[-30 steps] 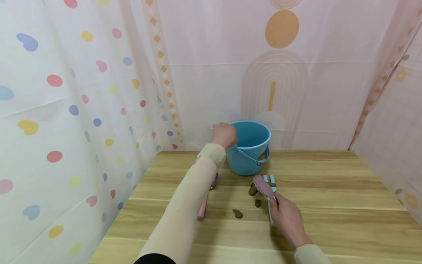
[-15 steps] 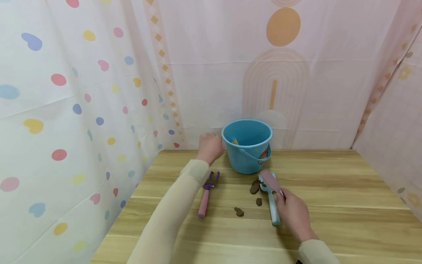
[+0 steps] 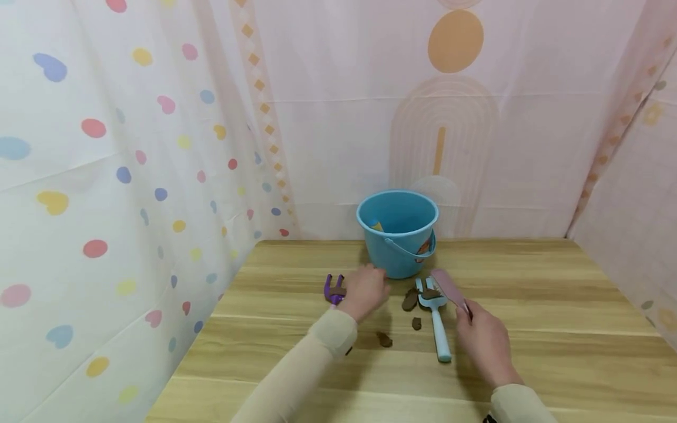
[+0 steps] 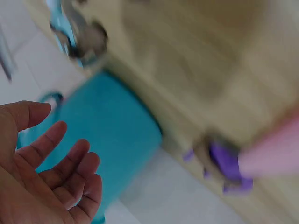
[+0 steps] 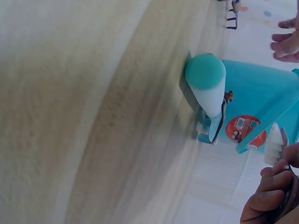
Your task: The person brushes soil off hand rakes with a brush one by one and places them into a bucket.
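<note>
In the head view, the pink brush (image 3: pixel 448 286) is held in the right hand (image 3: pixel 483 341), fingers curled round its handle, its head beside the tines of the light-blue fork (image 3: pixel 438 320), which lies on the tabletop (image 3: pixel 529 329). A gap between brush and fork is shown only from the right wrist, where the white bristles (image 5: pixel 273 149) are also exposed. The left hand (image 3: pixel 364 292) is seen from the back in the head view, above the tabletop and in front of the blue bucket (image 3: pixel 391 252); its palm is shown only from the left wrist, with fingers loosely bent and nothing held. The two hands are well apart. The handle of the purple fork (image 3: pixel 337 300) is mostly covered by the left hand and sleeve in the head view, but is recorded as pink from the left wrist. Brown pieces (image 3: pixel 409 299) are scattered between the forks, and brown matter is lodged on both fork heads. A yellow and blue item (image 3: pixel 376 225) inside the bucket is visible only from the head. The bucket's sticker (image 5: pixel 245 128), an orange-red patch from above, is resolved from the right wrist as a red label with a white, code-like block; its lettering is too small to be read.
</note>
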Demonstrator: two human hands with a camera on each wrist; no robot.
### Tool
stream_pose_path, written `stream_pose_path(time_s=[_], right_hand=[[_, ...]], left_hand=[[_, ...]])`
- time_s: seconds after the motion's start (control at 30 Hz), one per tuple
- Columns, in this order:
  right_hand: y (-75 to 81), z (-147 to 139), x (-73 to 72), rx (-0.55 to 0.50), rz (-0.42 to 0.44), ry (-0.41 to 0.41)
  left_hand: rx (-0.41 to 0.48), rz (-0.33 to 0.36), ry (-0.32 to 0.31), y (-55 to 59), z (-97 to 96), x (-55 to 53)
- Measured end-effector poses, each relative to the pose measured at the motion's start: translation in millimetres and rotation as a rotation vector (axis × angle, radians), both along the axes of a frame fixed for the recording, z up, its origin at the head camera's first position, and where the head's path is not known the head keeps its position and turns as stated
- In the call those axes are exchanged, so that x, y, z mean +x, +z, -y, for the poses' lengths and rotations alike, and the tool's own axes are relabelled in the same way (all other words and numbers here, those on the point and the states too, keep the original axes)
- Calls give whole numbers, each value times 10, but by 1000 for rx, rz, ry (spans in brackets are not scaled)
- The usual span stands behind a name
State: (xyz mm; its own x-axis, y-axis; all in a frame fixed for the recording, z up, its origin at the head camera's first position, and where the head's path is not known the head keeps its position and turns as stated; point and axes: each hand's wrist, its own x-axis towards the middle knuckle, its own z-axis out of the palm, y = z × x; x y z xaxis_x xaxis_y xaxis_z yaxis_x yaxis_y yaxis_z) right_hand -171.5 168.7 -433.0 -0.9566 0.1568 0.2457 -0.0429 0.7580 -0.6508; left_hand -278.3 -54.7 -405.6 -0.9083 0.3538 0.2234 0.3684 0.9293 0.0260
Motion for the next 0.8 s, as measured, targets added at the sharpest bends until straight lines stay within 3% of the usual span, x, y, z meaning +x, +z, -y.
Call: stream_pose_path(time_s=[0.23, 0.43, 0.53, 0.67, 0.8], right_hand=[[56, -77, -17, 2, 3, -3], [81, -136, -37, 2, 8, -9], [88, -165, -41, 7, 5, -9], [89, -194, -34, 6, 10, -16], [94, -214, -22, 7, 24, -17]], left_hand=[[34, 91, 7, -241, -426, 280], [55, 177, 122, -376, -808, 385], [-21, 171, 165, -429, -979, 419], [-144, 113, 170, -489, -1124, 475], [-159, 93, 171, -551, -1191, 516]])
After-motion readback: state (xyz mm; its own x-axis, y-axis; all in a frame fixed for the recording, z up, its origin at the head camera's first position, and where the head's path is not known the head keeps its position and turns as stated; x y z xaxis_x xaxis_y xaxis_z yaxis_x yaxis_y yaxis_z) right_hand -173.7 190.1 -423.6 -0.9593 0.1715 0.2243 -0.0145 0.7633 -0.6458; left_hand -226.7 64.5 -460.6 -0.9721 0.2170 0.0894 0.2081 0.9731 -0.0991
